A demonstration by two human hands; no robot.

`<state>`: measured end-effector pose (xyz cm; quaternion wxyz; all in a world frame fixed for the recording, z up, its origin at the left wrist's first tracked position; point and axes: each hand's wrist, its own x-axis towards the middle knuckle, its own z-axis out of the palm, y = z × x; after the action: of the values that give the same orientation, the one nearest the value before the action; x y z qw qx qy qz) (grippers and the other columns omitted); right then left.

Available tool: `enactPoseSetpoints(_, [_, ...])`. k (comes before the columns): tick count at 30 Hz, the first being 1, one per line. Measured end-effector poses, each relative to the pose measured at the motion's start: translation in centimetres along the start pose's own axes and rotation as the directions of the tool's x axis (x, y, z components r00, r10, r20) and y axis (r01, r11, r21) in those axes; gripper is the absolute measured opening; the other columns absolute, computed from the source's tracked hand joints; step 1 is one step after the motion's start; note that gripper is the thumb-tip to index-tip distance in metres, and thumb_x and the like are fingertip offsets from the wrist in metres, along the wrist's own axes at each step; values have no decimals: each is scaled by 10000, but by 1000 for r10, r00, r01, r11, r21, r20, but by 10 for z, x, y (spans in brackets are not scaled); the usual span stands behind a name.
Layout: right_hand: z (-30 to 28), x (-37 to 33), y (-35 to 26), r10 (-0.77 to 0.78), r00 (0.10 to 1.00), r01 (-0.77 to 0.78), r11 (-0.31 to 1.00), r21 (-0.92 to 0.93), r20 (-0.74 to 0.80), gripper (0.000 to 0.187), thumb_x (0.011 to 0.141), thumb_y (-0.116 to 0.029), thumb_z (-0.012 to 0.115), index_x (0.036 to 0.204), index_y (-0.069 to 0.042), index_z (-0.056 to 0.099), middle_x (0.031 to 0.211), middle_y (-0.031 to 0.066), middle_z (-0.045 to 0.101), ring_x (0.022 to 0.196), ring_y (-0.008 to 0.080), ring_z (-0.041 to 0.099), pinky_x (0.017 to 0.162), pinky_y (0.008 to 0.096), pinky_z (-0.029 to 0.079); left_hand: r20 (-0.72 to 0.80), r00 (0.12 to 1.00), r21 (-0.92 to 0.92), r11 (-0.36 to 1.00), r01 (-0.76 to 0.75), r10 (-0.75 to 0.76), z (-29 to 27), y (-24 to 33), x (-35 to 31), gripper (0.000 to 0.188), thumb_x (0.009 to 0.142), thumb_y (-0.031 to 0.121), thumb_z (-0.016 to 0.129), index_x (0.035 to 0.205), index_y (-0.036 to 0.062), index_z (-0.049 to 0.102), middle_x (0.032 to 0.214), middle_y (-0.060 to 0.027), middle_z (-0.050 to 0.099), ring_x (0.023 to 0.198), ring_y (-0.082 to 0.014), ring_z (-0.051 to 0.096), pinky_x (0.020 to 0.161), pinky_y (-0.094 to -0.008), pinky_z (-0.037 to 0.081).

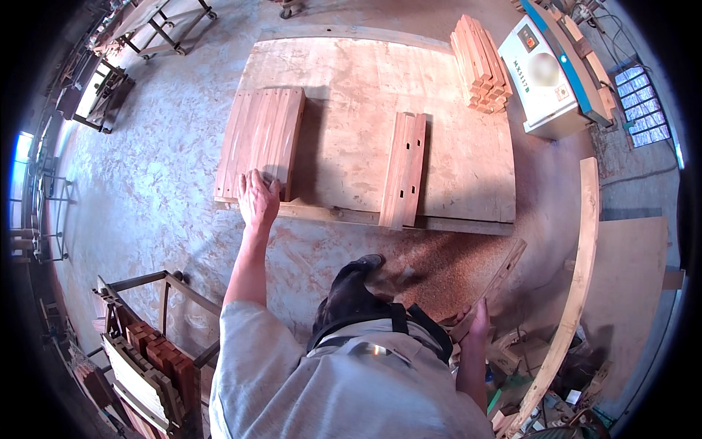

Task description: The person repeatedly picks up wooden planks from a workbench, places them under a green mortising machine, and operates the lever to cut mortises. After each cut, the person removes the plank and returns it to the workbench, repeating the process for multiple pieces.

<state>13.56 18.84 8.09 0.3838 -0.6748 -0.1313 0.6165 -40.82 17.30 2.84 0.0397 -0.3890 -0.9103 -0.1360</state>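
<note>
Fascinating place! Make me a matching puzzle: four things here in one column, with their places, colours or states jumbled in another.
1. left hand
2. right hand
3. slotted boards
4. boxy machine

A. gripping a wooden piece
B. white, with blue edging
C. touching a row of boards
D. lying on the table, reaching its near edge

Pairs: 1-C, 2-A, 3-D, 4-B
</note>
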Motion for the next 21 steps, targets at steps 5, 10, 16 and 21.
enactPoseSetpoints(5, [-1,1,1,25,1000,-25,1000,0,-8,361,909,-465,479,826,-114,469,645,29,493,497,165,505,433,318,447,-124,992,26,999,-33,36,1,-15,10,560,819,304,591,1180,-105,463,1183,-239,534,1199,-396,428,1068,-428,282])
enactPoseSetpoints(10, [-11,8,8,33,999,-33,999,16,-31,264,906,-388,494,893,-127,460,667,40,485,503,181,501,437,338,431,15,1000,-38,999,2,-2,1,-28,15,553,824,326,580,1163,-98,475,1187,-244,530,1189,-402,431,1072,-419,279])
enactPoseSetpoints(16, [-9,5,8,50,998,-48,998,43,-38,299,907,-407,488,883,-110,463,674,45,493,498,187,499,437,340,431,-137,990,80,996,30,-19,1,-37,22,535,817,342,596,1145,-67,493,1160,-231,544,1194,-412,419,1047,-438,301])
enactPoseSetpoints(21, [-14,7,9,75,997,-74,995,63,-26,322,907,-423,480,878,-102,465,664,43,492,503,188,500,442,345,420,-37,996,82,993,88,-85,-8,-39,23,560,821,368,589,1176,-52,484,1184,-238,535,1211,-410,403,1036,-449,306])
